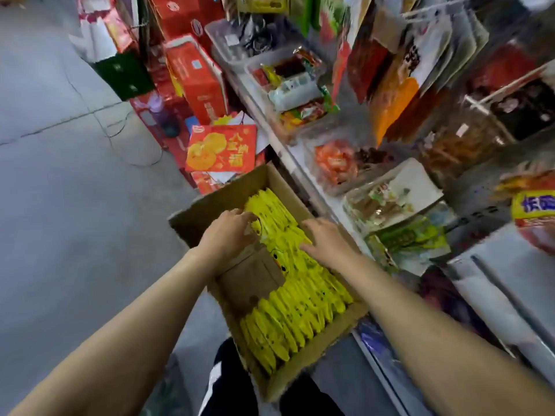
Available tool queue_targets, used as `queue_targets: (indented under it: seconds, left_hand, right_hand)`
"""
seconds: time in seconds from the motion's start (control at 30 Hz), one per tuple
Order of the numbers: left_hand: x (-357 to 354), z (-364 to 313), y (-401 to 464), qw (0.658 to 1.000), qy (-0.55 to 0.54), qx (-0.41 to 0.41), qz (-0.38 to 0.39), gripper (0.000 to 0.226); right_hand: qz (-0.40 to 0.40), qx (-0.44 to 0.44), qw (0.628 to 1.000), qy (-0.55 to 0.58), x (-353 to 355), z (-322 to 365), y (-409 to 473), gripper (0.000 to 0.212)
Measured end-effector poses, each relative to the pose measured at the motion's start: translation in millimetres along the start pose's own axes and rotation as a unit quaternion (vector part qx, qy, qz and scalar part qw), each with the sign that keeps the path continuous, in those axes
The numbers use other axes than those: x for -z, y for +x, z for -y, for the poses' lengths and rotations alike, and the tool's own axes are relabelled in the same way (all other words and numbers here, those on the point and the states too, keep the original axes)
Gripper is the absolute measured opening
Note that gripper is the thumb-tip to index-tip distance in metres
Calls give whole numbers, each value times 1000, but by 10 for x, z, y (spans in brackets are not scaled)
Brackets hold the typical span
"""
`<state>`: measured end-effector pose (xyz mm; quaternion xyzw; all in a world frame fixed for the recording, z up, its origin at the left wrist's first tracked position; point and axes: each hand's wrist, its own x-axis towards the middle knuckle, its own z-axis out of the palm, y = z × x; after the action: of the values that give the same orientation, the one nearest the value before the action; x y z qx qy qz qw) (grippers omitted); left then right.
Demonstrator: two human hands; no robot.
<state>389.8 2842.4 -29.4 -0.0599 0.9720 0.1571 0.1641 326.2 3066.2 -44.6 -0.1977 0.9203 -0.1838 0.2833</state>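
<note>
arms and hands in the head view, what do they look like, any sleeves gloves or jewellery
The left arm and right arm are bare, with no sleeve in view. The left hand and right hand wear no gloves, and no watch, bracelet or ring shows, though the picture is slightly blurred. Below them is dark clothing with a white stripe.

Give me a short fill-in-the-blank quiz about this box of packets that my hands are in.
1. The packets in the box are ____ in colour.
2. The box is made of ____.
3. The left hand and right hand both touch the ____.
4. The shelf stands on the person's ____ side.
Missing words: yellow; cardboard; packets; right.
</note>
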Motion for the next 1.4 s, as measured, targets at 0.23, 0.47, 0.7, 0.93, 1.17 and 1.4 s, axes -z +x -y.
queue_targets:
  seconds: [0.23, 0.47, 0.7, 0.93, 1.17, 1.4]
  left_hand:
    - [-783, 650, 702, 996, -38, -41, 65, 50]
    - [-1216, 1143, 1385, 993, -58, -45, 96, 59]
    - [-1473, 1348, 1847, 988, -15, -123, 89, 74]
    - [-1521, 1383, 1892, 987, -44, -119, 94, 76]
    - [-1526, 1390, 1891, 985, 71, -150, 46, 52]
    - [-1406, 1435, 1884, 969, 39, -221, 102, 32]
  right_hand:
    - [57, -134, 987, 64, -1076, -231, 508, 44]
    - [35, -236, 968, 78, -1639, -261, 868, 43]
    - [-9, -279, 958, 65, -1911, -331, 1140, 36]
    - [-34, -300, 953, 27, -1960, -299, 1181, 27]
    - [-72, -314, 925, 200, -1935, -354, 1112, 16]
    - [-102, -283, 896, 328, -1834, -225, 951, 16]
